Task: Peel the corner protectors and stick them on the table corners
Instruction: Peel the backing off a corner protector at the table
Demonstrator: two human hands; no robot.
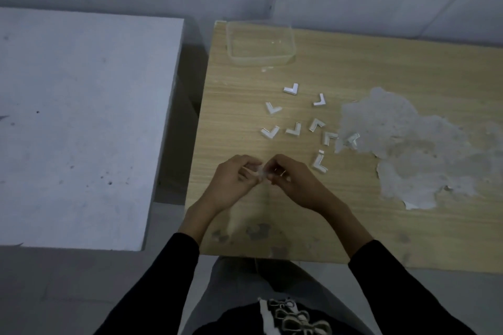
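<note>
Over the near left part of the wooden table (353, 76), my left hand (234, 179) and my right hand (288, 179) meet fingertip to fingertip. Between them they pinch a small clear corner protector (260, 172), mostly hidden by the fingers. Several white L-shaped corner protectors (291, 89) lie loose on the wood beyond my hands, the nearest one (319, 162) just right of my right hand.
A clear plastic container (290, 47) stands at the table's far left corner. A large patch of worn grey surface (408, 149) spreads over the right side. A white table (81, 117) stands to the left across a narrow gap.
</note>
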